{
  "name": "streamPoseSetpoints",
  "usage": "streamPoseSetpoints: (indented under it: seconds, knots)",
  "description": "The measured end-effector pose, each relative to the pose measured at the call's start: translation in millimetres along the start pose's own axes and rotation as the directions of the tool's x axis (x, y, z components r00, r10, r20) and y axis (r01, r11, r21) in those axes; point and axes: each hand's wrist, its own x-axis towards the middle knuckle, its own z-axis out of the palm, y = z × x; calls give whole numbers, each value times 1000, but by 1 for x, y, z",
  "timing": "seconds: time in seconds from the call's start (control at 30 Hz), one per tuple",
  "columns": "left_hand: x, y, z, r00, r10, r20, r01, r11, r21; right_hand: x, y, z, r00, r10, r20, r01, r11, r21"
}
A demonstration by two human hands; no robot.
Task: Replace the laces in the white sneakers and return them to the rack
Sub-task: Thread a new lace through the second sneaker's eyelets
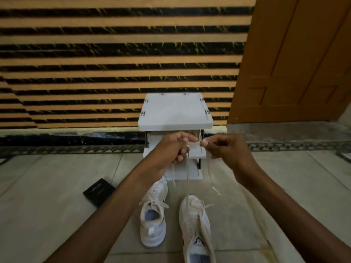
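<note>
Indoors, 2 sneakers (153, 215) (190, 215), 1 rack (174, 111), lace (187, 179) pinched

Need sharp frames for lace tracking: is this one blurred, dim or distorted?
Head view: motion blur smears the striped wall and softens the left hand, right hand and the lace they pinch. Head view: light is dim and flat, without glare. Head view: wide-angle distortion slants the door and the stripes.

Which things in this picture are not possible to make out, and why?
Shelves of the rack, head view: the left hand and right hand cover the upper ones.
Heel of the right sneaker, head view: cut off by the bottom edge.
Lettering on the box, head view: too small and blurred.
The lace between the hands: blurred; one or two, cannot tell.
</note>
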Motion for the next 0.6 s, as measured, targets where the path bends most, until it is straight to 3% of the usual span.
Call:
streamPoseSetpoints:
  seconds: [0.2, 0.37, 0.6]
  knots:
    - [-10, 63, -17, 991, 134, 5, -133, 982, 130, 23, -63, -9, 982, -189, -3, 188, 981, -55]
    - [-18, 98, -25, 984, 169, 62, -168, 986, -13, 31, -101, -16, 977, -215, 1, 215, 976, -25]
    - [-32, 135, -30, 979, 201, 19, -197, 972, -128, 34, -129, -23, 968, -252, -4, 252, 967, -38]
